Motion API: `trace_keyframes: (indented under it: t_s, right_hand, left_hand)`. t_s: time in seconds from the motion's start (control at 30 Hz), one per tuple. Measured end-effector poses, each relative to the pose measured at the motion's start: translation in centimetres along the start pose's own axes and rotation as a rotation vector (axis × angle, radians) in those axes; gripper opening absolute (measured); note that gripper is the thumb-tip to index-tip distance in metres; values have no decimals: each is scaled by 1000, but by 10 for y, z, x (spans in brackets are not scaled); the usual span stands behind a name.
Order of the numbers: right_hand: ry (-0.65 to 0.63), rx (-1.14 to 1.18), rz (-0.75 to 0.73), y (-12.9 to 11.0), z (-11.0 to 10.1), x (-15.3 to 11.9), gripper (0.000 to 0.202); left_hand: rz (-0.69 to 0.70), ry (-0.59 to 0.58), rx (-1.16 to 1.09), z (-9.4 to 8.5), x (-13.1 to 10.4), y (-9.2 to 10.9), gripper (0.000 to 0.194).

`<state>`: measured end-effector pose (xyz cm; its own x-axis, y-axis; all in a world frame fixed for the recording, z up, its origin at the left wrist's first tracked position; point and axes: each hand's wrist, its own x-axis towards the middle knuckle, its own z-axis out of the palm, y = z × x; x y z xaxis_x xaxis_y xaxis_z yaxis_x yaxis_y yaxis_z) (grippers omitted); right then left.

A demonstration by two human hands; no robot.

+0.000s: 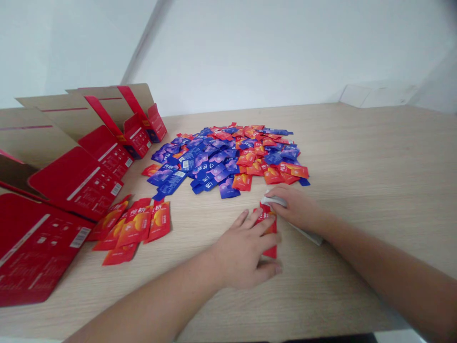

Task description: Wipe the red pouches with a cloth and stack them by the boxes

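Note:
A red and orange sachet (271, 250) lies flat on the table under my left hand (246, 247), whose fingers are spread across it. At the sachet's top end, my right hand (298, 206) is closed on a white cloth (274, 200) and presses it there. More of the white material shows beneath my right forearm; whether it is cloth or paper tissue is hard to tell. To the left lies a small group of red and orange sachets (134, 228).
A wide heap of blue-purple and red-orange sachets (214, 162) covers the table's middle. Several open red cardboard boxes (85, 181) stand in a row along the left, flaps up. A white box (378, 94) sits at the back right against the white wall (278, 52).

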<state>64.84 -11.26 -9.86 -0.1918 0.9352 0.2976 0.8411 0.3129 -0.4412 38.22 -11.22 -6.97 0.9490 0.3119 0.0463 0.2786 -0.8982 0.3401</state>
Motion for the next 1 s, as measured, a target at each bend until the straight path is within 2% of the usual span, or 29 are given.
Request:
trace_keyframes:
  t_s: [0.1, 0.23, 0.33, 0.53, 0.6, 0.67, 0.77, 0.8, 0.87, 1.0]
  right_hand:
    - [62, 29, 24, 1, 2, 0, 23]
    - [103, 80, 44, 3, 1, 0, 21]
    - [146, 94, 67, 5, 0, 0, 21]
    - [138, 89, 85, 4, 1, -1, 22]
    - [131, 79, 95, 4, 0, -1, 23]
    - [130, 79, 105, 4, -1, -1, 23]
    - [132, 96, 99, 4, -2, -1, 24]
    - [131, 98, 98, 3, -2, -2, 25]
    - [132, 97, 102, 2, -3, -2, 25]
    - [142, 85, 107, -1, -3, -2, 24]
  left_hand:
    - [-121, 58, 60, 3, 5, 7, 48]
    - [-307, 31, 232, -1, 7, 10, 78]
    - [-443, -36, 264, -11, 1, 6, 89]
    - [-501, -161, 224, -25, -10, -4, 93]
    - [-548, -121, 180, -27, -13, -7, 91]
    - [-580, 9, 56, -28, -14, -11, 79]
    - [-550, 279, -169, -24, -15, -19, 59]
    - [-525, 329, -197, -21, -15, -21, 56]
    - [-454, 322, -143, -14, -12, -22, 54]
    - [-298, 174, 5, -9, -9, -15, 40]
